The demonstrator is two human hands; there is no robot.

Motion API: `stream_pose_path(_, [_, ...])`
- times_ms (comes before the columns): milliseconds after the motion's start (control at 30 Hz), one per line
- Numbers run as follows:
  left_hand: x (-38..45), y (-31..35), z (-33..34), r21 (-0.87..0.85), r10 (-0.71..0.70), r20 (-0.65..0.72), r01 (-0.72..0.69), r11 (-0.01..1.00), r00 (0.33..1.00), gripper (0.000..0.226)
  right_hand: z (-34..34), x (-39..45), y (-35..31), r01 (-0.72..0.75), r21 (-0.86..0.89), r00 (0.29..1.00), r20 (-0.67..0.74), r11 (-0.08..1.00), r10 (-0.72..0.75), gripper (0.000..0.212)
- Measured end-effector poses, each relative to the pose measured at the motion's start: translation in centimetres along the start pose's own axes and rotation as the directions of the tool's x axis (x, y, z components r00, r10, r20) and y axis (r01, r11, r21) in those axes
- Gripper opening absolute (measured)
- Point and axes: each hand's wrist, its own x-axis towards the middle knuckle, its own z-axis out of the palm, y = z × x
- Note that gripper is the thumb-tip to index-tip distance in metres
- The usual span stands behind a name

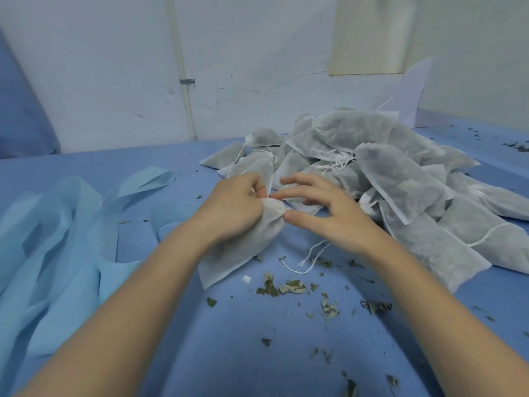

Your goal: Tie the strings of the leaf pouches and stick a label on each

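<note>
- Nearest: dry leaf crumbs and a loose white string on the blue desk.
- Risk, as a judgement: neck may slip open and spill more leaves if the grip eases before the knot.
- Pouch mid-desk; left hand clamped round its gathered neck.
- Right hand half open, fingers spread, thumb tip touching the bunched top.
- Beyond: pile of pouches, no labels visible.

Hands gather pouch neck
</note>
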Motion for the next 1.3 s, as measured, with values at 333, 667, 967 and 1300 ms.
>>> stream_pose_path(333, [-1.3,0.3,1.3,-0.022,0.052,0.074,-0.051,0.998,0.996,0.024,0.7,0.3,0.4,-0.126,0.3,0.989,-0.038,0.946,0.144,0.009])
stream_pose_path(667, [-1.7,0.0,3.1,0.053,0.118,-0.032,-0.116,0.992,0.993,0.011,0.2,0.7,0.3,-0.339,0.495,0.928,0.032,0.8,0.372,0.017])
stream_pose_path(967, [-1.6,0.4,2.7,0.025,0.16,-0.006,-0.16,0.987,0.987,0.029,0.1,0.6,-0.6,-0.4,0.236,0.879,-0.175,0.886,0.443,0.053])
stream_pose_path(1300, [-1.4,0.4,3.4,-0.621,0.016,-0.078,-0.061,0.781,0.997,0.015,1.5,0.6,-1.9,-0.263,0.964,0.849,0.211,0.041,0.485,0.02])
